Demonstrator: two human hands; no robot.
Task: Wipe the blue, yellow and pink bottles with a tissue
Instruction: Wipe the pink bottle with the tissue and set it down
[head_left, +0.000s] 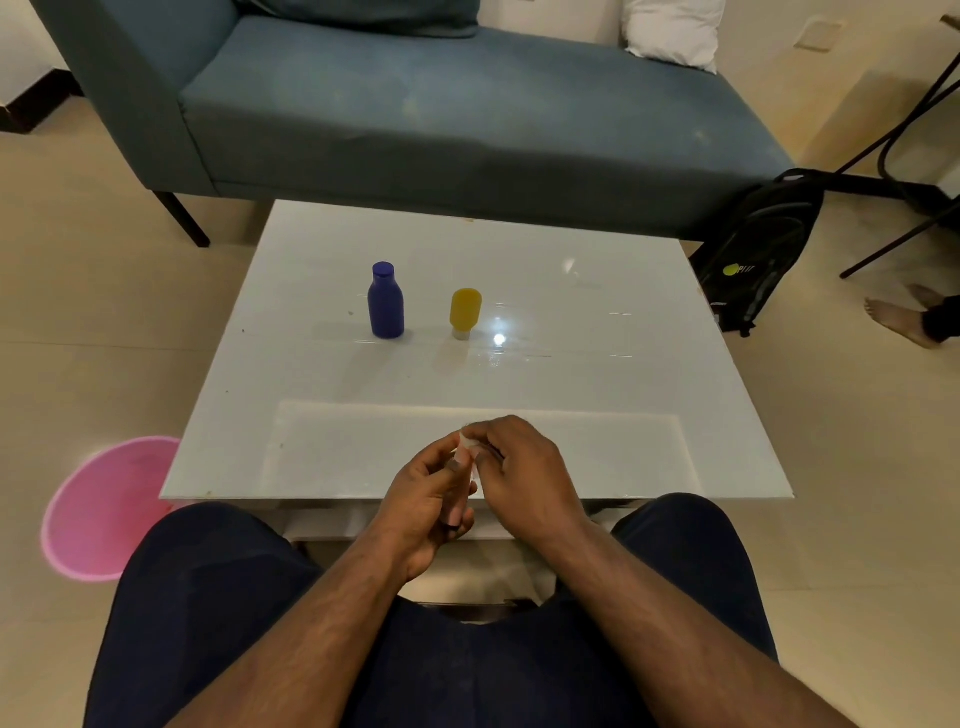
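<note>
Centrally, the white table (597, 364) carries the blue bottle (386, 304) and, just right of it, the yellow bottle (465, 312), both upright; at the near edge the left hand (434, 501) and right hand (522, 475) meet, fingers curled, pinching a white tissue (470, 451); any pink bottle is hidden.

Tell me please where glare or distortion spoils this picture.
Head view: a lamp's glare spot shines on the glossy table right of the yellow bottle; wide-angle bending curves the sofa; the tissue is mostly hidden between the hands.
</note>
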